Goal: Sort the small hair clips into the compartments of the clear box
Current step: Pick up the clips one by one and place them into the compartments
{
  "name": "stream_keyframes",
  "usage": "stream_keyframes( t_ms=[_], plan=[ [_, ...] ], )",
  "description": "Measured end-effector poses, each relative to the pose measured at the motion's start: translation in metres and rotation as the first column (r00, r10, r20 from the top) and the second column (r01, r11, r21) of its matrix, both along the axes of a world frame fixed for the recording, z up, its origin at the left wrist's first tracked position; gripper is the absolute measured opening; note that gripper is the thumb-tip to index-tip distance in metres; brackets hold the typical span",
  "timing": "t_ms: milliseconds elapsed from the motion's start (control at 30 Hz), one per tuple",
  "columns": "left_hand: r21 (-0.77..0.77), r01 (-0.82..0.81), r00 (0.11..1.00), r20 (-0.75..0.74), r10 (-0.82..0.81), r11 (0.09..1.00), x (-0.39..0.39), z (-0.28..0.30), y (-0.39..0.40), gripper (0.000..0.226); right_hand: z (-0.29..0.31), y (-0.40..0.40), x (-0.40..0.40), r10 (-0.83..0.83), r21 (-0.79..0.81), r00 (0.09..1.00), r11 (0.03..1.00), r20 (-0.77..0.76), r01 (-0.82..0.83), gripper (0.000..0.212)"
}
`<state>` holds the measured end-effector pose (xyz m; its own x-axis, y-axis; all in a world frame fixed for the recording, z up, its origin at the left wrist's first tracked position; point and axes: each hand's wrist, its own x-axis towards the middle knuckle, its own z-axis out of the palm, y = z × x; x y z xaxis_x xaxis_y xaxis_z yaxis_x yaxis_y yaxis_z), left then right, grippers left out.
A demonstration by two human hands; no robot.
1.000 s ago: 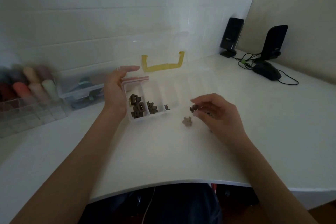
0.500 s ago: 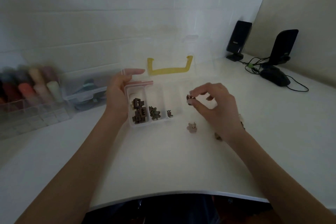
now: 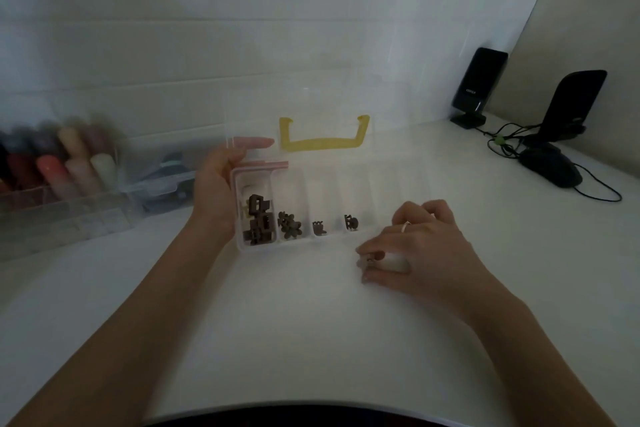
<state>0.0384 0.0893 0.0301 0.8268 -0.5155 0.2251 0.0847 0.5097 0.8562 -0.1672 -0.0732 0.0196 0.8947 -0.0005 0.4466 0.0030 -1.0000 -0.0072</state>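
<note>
The clear box lies open on the white table, its lid with a yellow handle tilted back. My left hand grips the box's left end. Several dark square hair clips fill the leftmost compartment. Flower-shaped clips sit in the second, one dark clip in the third, one dark clip in the fourth. My right hand rests on the table just in front of the box's right part. Its fingertips are pinched on a pale hair clip.
At the left stand clear storage trays with coloured rolls and a clear lidded container. Two black speakers, a black mouse and cables occupy the back right corner. The table's front edge curves near my body.
My right hand carried a dark clip to the box and left it in the fourth compartment. It then dropped to the table and closed on the pale clip. My left hand stayed on the box.
</note>
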Motion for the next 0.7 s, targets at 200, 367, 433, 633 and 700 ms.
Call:
stream_keyframes(
  t_ms=[200, 367, 433, 633, 700],
  plan=[
    [0.008, -0.011, 1.0, -0.014, 0.011, 1.0, -0.002, 0.003, -0.001, 0.052, 0.002, 0.004, 0.002, 0.033, 0.233, 0.998, 0.971, 0.054, -0.044, 0.027],
    [0.013, 0.005, 0.999, -0.032, -0.004, 1.0, -0.004, 0.004, 0.001, 0.056, 0.006, 0.017, 0.003, 0.073, 0.516, 0.987, 0.846, 0.143, -0.137, 0.02],
    [0.014, 0.004, 1.0, -0.027, -0.003, 1.0, -0.004, 0.005, 0.001, 0.057, 0.005, 0.019, 0.004, 0.068, 0.534, 0.986, 0.834, 0.154, -0.141, 0.019],
    [0.023, -0.01, 1.0, -0.028, 0.011, 1.0, -0.003, 0.004, 0.0, 0.057, 0.005, 0.028, 0.009, 0.006, 0.51, 0.969, 0.849, 0.249, -0.137, 0.022],
    [0.025, -0.016, 0.999, -0.03, 0.017, 1.0, -0.002, 0.002, -0.001, 0.055, 0.008, 0.036, 0.017, 0.004, 0.5, 0.952, 0.85, 0.306, -0.165, 0.018]
  ],
)
